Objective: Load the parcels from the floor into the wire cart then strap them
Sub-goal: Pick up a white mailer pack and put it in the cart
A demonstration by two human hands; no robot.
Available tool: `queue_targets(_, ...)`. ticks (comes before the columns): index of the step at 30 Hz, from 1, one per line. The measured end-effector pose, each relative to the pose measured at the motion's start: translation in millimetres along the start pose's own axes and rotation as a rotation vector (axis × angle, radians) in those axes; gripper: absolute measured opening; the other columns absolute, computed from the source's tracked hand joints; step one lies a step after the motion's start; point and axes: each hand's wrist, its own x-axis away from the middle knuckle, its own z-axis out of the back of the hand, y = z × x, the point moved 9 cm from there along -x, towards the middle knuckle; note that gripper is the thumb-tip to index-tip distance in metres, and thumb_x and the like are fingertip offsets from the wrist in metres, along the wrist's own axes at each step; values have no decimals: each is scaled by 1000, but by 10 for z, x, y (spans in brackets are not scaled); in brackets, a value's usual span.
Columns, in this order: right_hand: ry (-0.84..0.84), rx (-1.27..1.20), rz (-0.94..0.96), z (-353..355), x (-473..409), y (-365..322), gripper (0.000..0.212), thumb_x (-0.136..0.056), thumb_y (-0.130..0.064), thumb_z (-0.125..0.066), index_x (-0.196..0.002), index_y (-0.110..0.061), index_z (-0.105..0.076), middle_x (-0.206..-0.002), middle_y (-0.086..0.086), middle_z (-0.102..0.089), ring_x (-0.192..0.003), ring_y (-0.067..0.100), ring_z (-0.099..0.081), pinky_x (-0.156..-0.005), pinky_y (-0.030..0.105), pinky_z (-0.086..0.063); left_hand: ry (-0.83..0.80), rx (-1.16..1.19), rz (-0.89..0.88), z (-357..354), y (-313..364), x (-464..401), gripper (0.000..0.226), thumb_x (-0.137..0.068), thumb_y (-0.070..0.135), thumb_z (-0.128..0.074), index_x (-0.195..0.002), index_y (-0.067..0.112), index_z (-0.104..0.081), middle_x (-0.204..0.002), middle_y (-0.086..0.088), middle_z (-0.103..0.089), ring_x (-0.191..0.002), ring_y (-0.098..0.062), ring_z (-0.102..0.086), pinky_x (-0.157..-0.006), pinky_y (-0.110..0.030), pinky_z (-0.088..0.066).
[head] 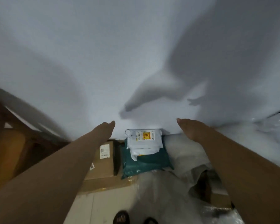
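Observation:
Parcels lie on the floor against a white wall. A white poly-bag parcel (143,139) with a yellow label rests on a teal poly bag (145,164). To their left a brown cardboard box (103,160) sits on a flat cardboard sheet (107,183). Both of my arms reach forward above the pile. My left hand (106,128) is stretched out flat over the cardboard box, fingers straight, holding nothing. My right hand (191,128) is held flat to the right of the white parcel, also empty. No wire cart is in view.
Clear plastic wrapping (181,159) covers goods at the right, with a brown box (215,191) partly wrapped in it. Dark wooden furniture (14,143) stands at the left. My shoes (121,217) show at the bottom on the pale floor.

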Motion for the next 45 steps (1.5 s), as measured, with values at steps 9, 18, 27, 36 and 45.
queue_targets(9, -177, -161, -71, -2307, -1279, 186, 64, -103, -51, -18, -154, -13, -24, -160, 8, -25, -145, 24, -27, -115, 31, -20, -226, 360, 295, -2101, -1300, -1384, 66, -100, 55, -36, -147, 8, -38, -144, -10, -45, -129, -31, -44, -103, -35, -33)
queue_targets(18, -16, -804, -338, -3208, -2580, 579, 71, -102, -56, -23, -153, -8, -26, -158, 13, -29, -141, 31, -34, -118, 40, -24, -263, 804, 223, -3121, -1435, -2427, 57, -99, 49, -46, -144, 16, -39, -129, 5, -46, -131, -20, -43, -110, -34, -30)
queue_targets(27, -23, -1206, -353, -3303, -2546, 532, 82, -81, -81, -34, -141, -26, -47, -141, -2, -50, -122, 26, -51, -112, 46, -35, -226, 1022, 122, -3148, -1266, -2513, 44, -95, 43, -57, -129, 15, -56, -121, -3, -66, -105, -20, -64, -88, -36, -51)
queue_targets(36, -45, -1576, -291, -2286, -1341, 386, 28, -97, -44, -50, -100, -19, -59, -113, 0, -66, -102, 15, -62, -97, 32, -48, -293, 1018, 65, -2326, -701, -1472, 40, -94, 33, -61, -127, 11, -55, -118, -8, -67, -100, -21, -66, -80, -28, -51)
queue_targets(45, 86, -1706, -239, -298, 156, 67, 29, -95, -35, -58, -107, -9, -62, -110, 14, -67, -103, 26, -65, -90, 38, -55, -184, 947, -137, -632, 482, 69, 29, -91, 36, -64, -109, 14, -58, -96, -5, -66, -82, -18, -65, -72, -27, -54)
